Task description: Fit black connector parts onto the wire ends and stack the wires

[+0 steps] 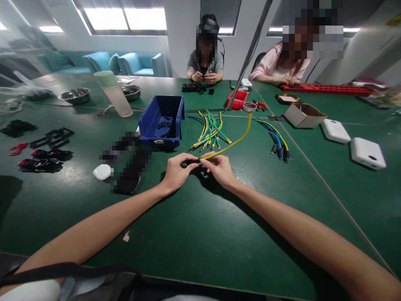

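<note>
Both forearms slanted in from the lower corners and met in front of the blue bin (181,119), just to its right on the near side, elbows wide and wrists a little bent. The left hand (177,172) was mostly closed, thumb and index finger pinched on a short black piece (191,161), with the other fingers curled underneath. The right hand (222,169) was turned in to face it, thumb and fingertips closed on the yellow cable (235,142) right where it joined that piece. From there the cable bowed away, beyond the bin's right side, up to a pale ring (249,110); whether its far end touched the ring or passed behind it could not be told. The fingertips covered much of the black piece, so its shape was hard to make out, and the lower fingers of both hands were partly hidden in shadow. The right arm ran out of view at the edge, while a dark strap crossed the left one near the bottom. Right of the bin lay a loose cable bundle (210,129); nearer than the bin, to its left, a dark slab (131,171) was blurred by pixelation.
</note>
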`<action>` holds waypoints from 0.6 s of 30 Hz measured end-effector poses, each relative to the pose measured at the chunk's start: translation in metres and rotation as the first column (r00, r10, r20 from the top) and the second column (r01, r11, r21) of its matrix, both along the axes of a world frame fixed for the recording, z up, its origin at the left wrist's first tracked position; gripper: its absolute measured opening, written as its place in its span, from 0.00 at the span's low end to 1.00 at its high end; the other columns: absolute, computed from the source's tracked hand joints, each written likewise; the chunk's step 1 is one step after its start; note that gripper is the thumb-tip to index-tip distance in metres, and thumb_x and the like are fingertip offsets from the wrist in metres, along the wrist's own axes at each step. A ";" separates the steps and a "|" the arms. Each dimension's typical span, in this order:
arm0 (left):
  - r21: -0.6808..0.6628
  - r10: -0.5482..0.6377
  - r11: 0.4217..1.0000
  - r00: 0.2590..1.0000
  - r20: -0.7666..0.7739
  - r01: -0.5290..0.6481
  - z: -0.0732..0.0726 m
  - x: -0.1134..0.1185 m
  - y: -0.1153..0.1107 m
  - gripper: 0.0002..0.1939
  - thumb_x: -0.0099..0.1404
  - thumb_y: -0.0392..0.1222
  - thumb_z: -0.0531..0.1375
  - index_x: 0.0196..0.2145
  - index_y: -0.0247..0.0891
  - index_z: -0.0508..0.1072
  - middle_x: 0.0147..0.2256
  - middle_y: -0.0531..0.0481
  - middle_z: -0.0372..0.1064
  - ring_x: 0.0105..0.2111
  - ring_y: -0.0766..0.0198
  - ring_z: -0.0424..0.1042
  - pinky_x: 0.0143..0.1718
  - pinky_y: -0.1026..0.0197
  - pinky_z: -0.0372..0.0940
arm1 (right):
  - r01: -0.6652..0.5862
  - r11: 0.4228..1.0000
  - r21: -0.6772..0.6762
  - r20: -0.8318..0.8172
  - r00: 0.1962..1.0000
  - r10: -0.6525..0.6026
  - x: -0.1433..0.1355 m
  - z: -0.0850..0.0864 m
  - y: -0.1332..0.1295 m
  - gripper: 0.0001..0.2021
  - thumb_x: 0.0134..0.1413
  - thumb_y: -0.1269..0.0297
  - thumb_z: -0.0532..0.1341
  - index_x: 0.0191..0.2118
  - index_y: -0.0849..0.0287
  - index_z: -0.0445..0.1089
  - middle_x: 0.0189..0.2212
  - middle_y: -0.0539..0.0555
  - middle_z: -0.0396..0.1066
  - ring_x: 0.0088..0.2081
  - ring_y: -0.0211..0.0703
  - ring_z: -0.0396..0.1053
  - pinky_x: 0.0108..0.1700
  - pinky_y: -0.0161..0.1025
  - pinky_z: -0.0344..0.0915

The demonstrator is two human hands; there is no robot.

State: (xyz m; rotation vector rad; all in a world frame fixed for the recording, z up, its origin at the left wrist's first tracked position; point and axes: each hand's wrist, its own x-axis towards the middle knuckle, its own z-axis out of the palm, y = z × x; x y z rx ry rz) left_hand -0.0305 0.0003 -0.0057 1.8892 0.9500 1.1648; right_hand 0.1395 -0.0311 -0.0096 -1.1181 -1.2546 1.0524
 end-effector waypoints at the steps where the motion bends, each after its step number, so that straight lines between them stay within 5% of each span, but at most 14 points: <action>1: -0.005 0.003 1.000 1.000 -0.002 -0.003 0.000 0.000 0.000 0.08 0.57 0.41 0.64 0.35 0.38 0.77 0.35 0.47 0.75 0.35 0.60 0.73 0.39 0.58 0.68 | -0.002 1.000 0.000 0.005 1.000 0.002 0.000 0.000 0.000 0.12 0.48 0.56 0.65 0.34 0.60 0.73 0.31 0.53 0.71 0.28 0.39 0.69 0.24 0.31 0.64; 18: -0.019 0.067 0.998 0.996 -0.052 -0.068 0.001 -0.001 0.000 0.08 0.58 0.42 0.63 0.35 0.38 0.77 0.33 0.48 0.75 0.31 0.62 0.72 0.33 0.61 0.67 | 0.058 0.998 0.017 -0.120 0.991 -0.056 0.000 0.000 0.002 0.15 0.52 0.51 0.63 0.35 0.58 0.64 0.22 0.48 0.68 0.23 0.38 0.67 0.23 0.33 0.61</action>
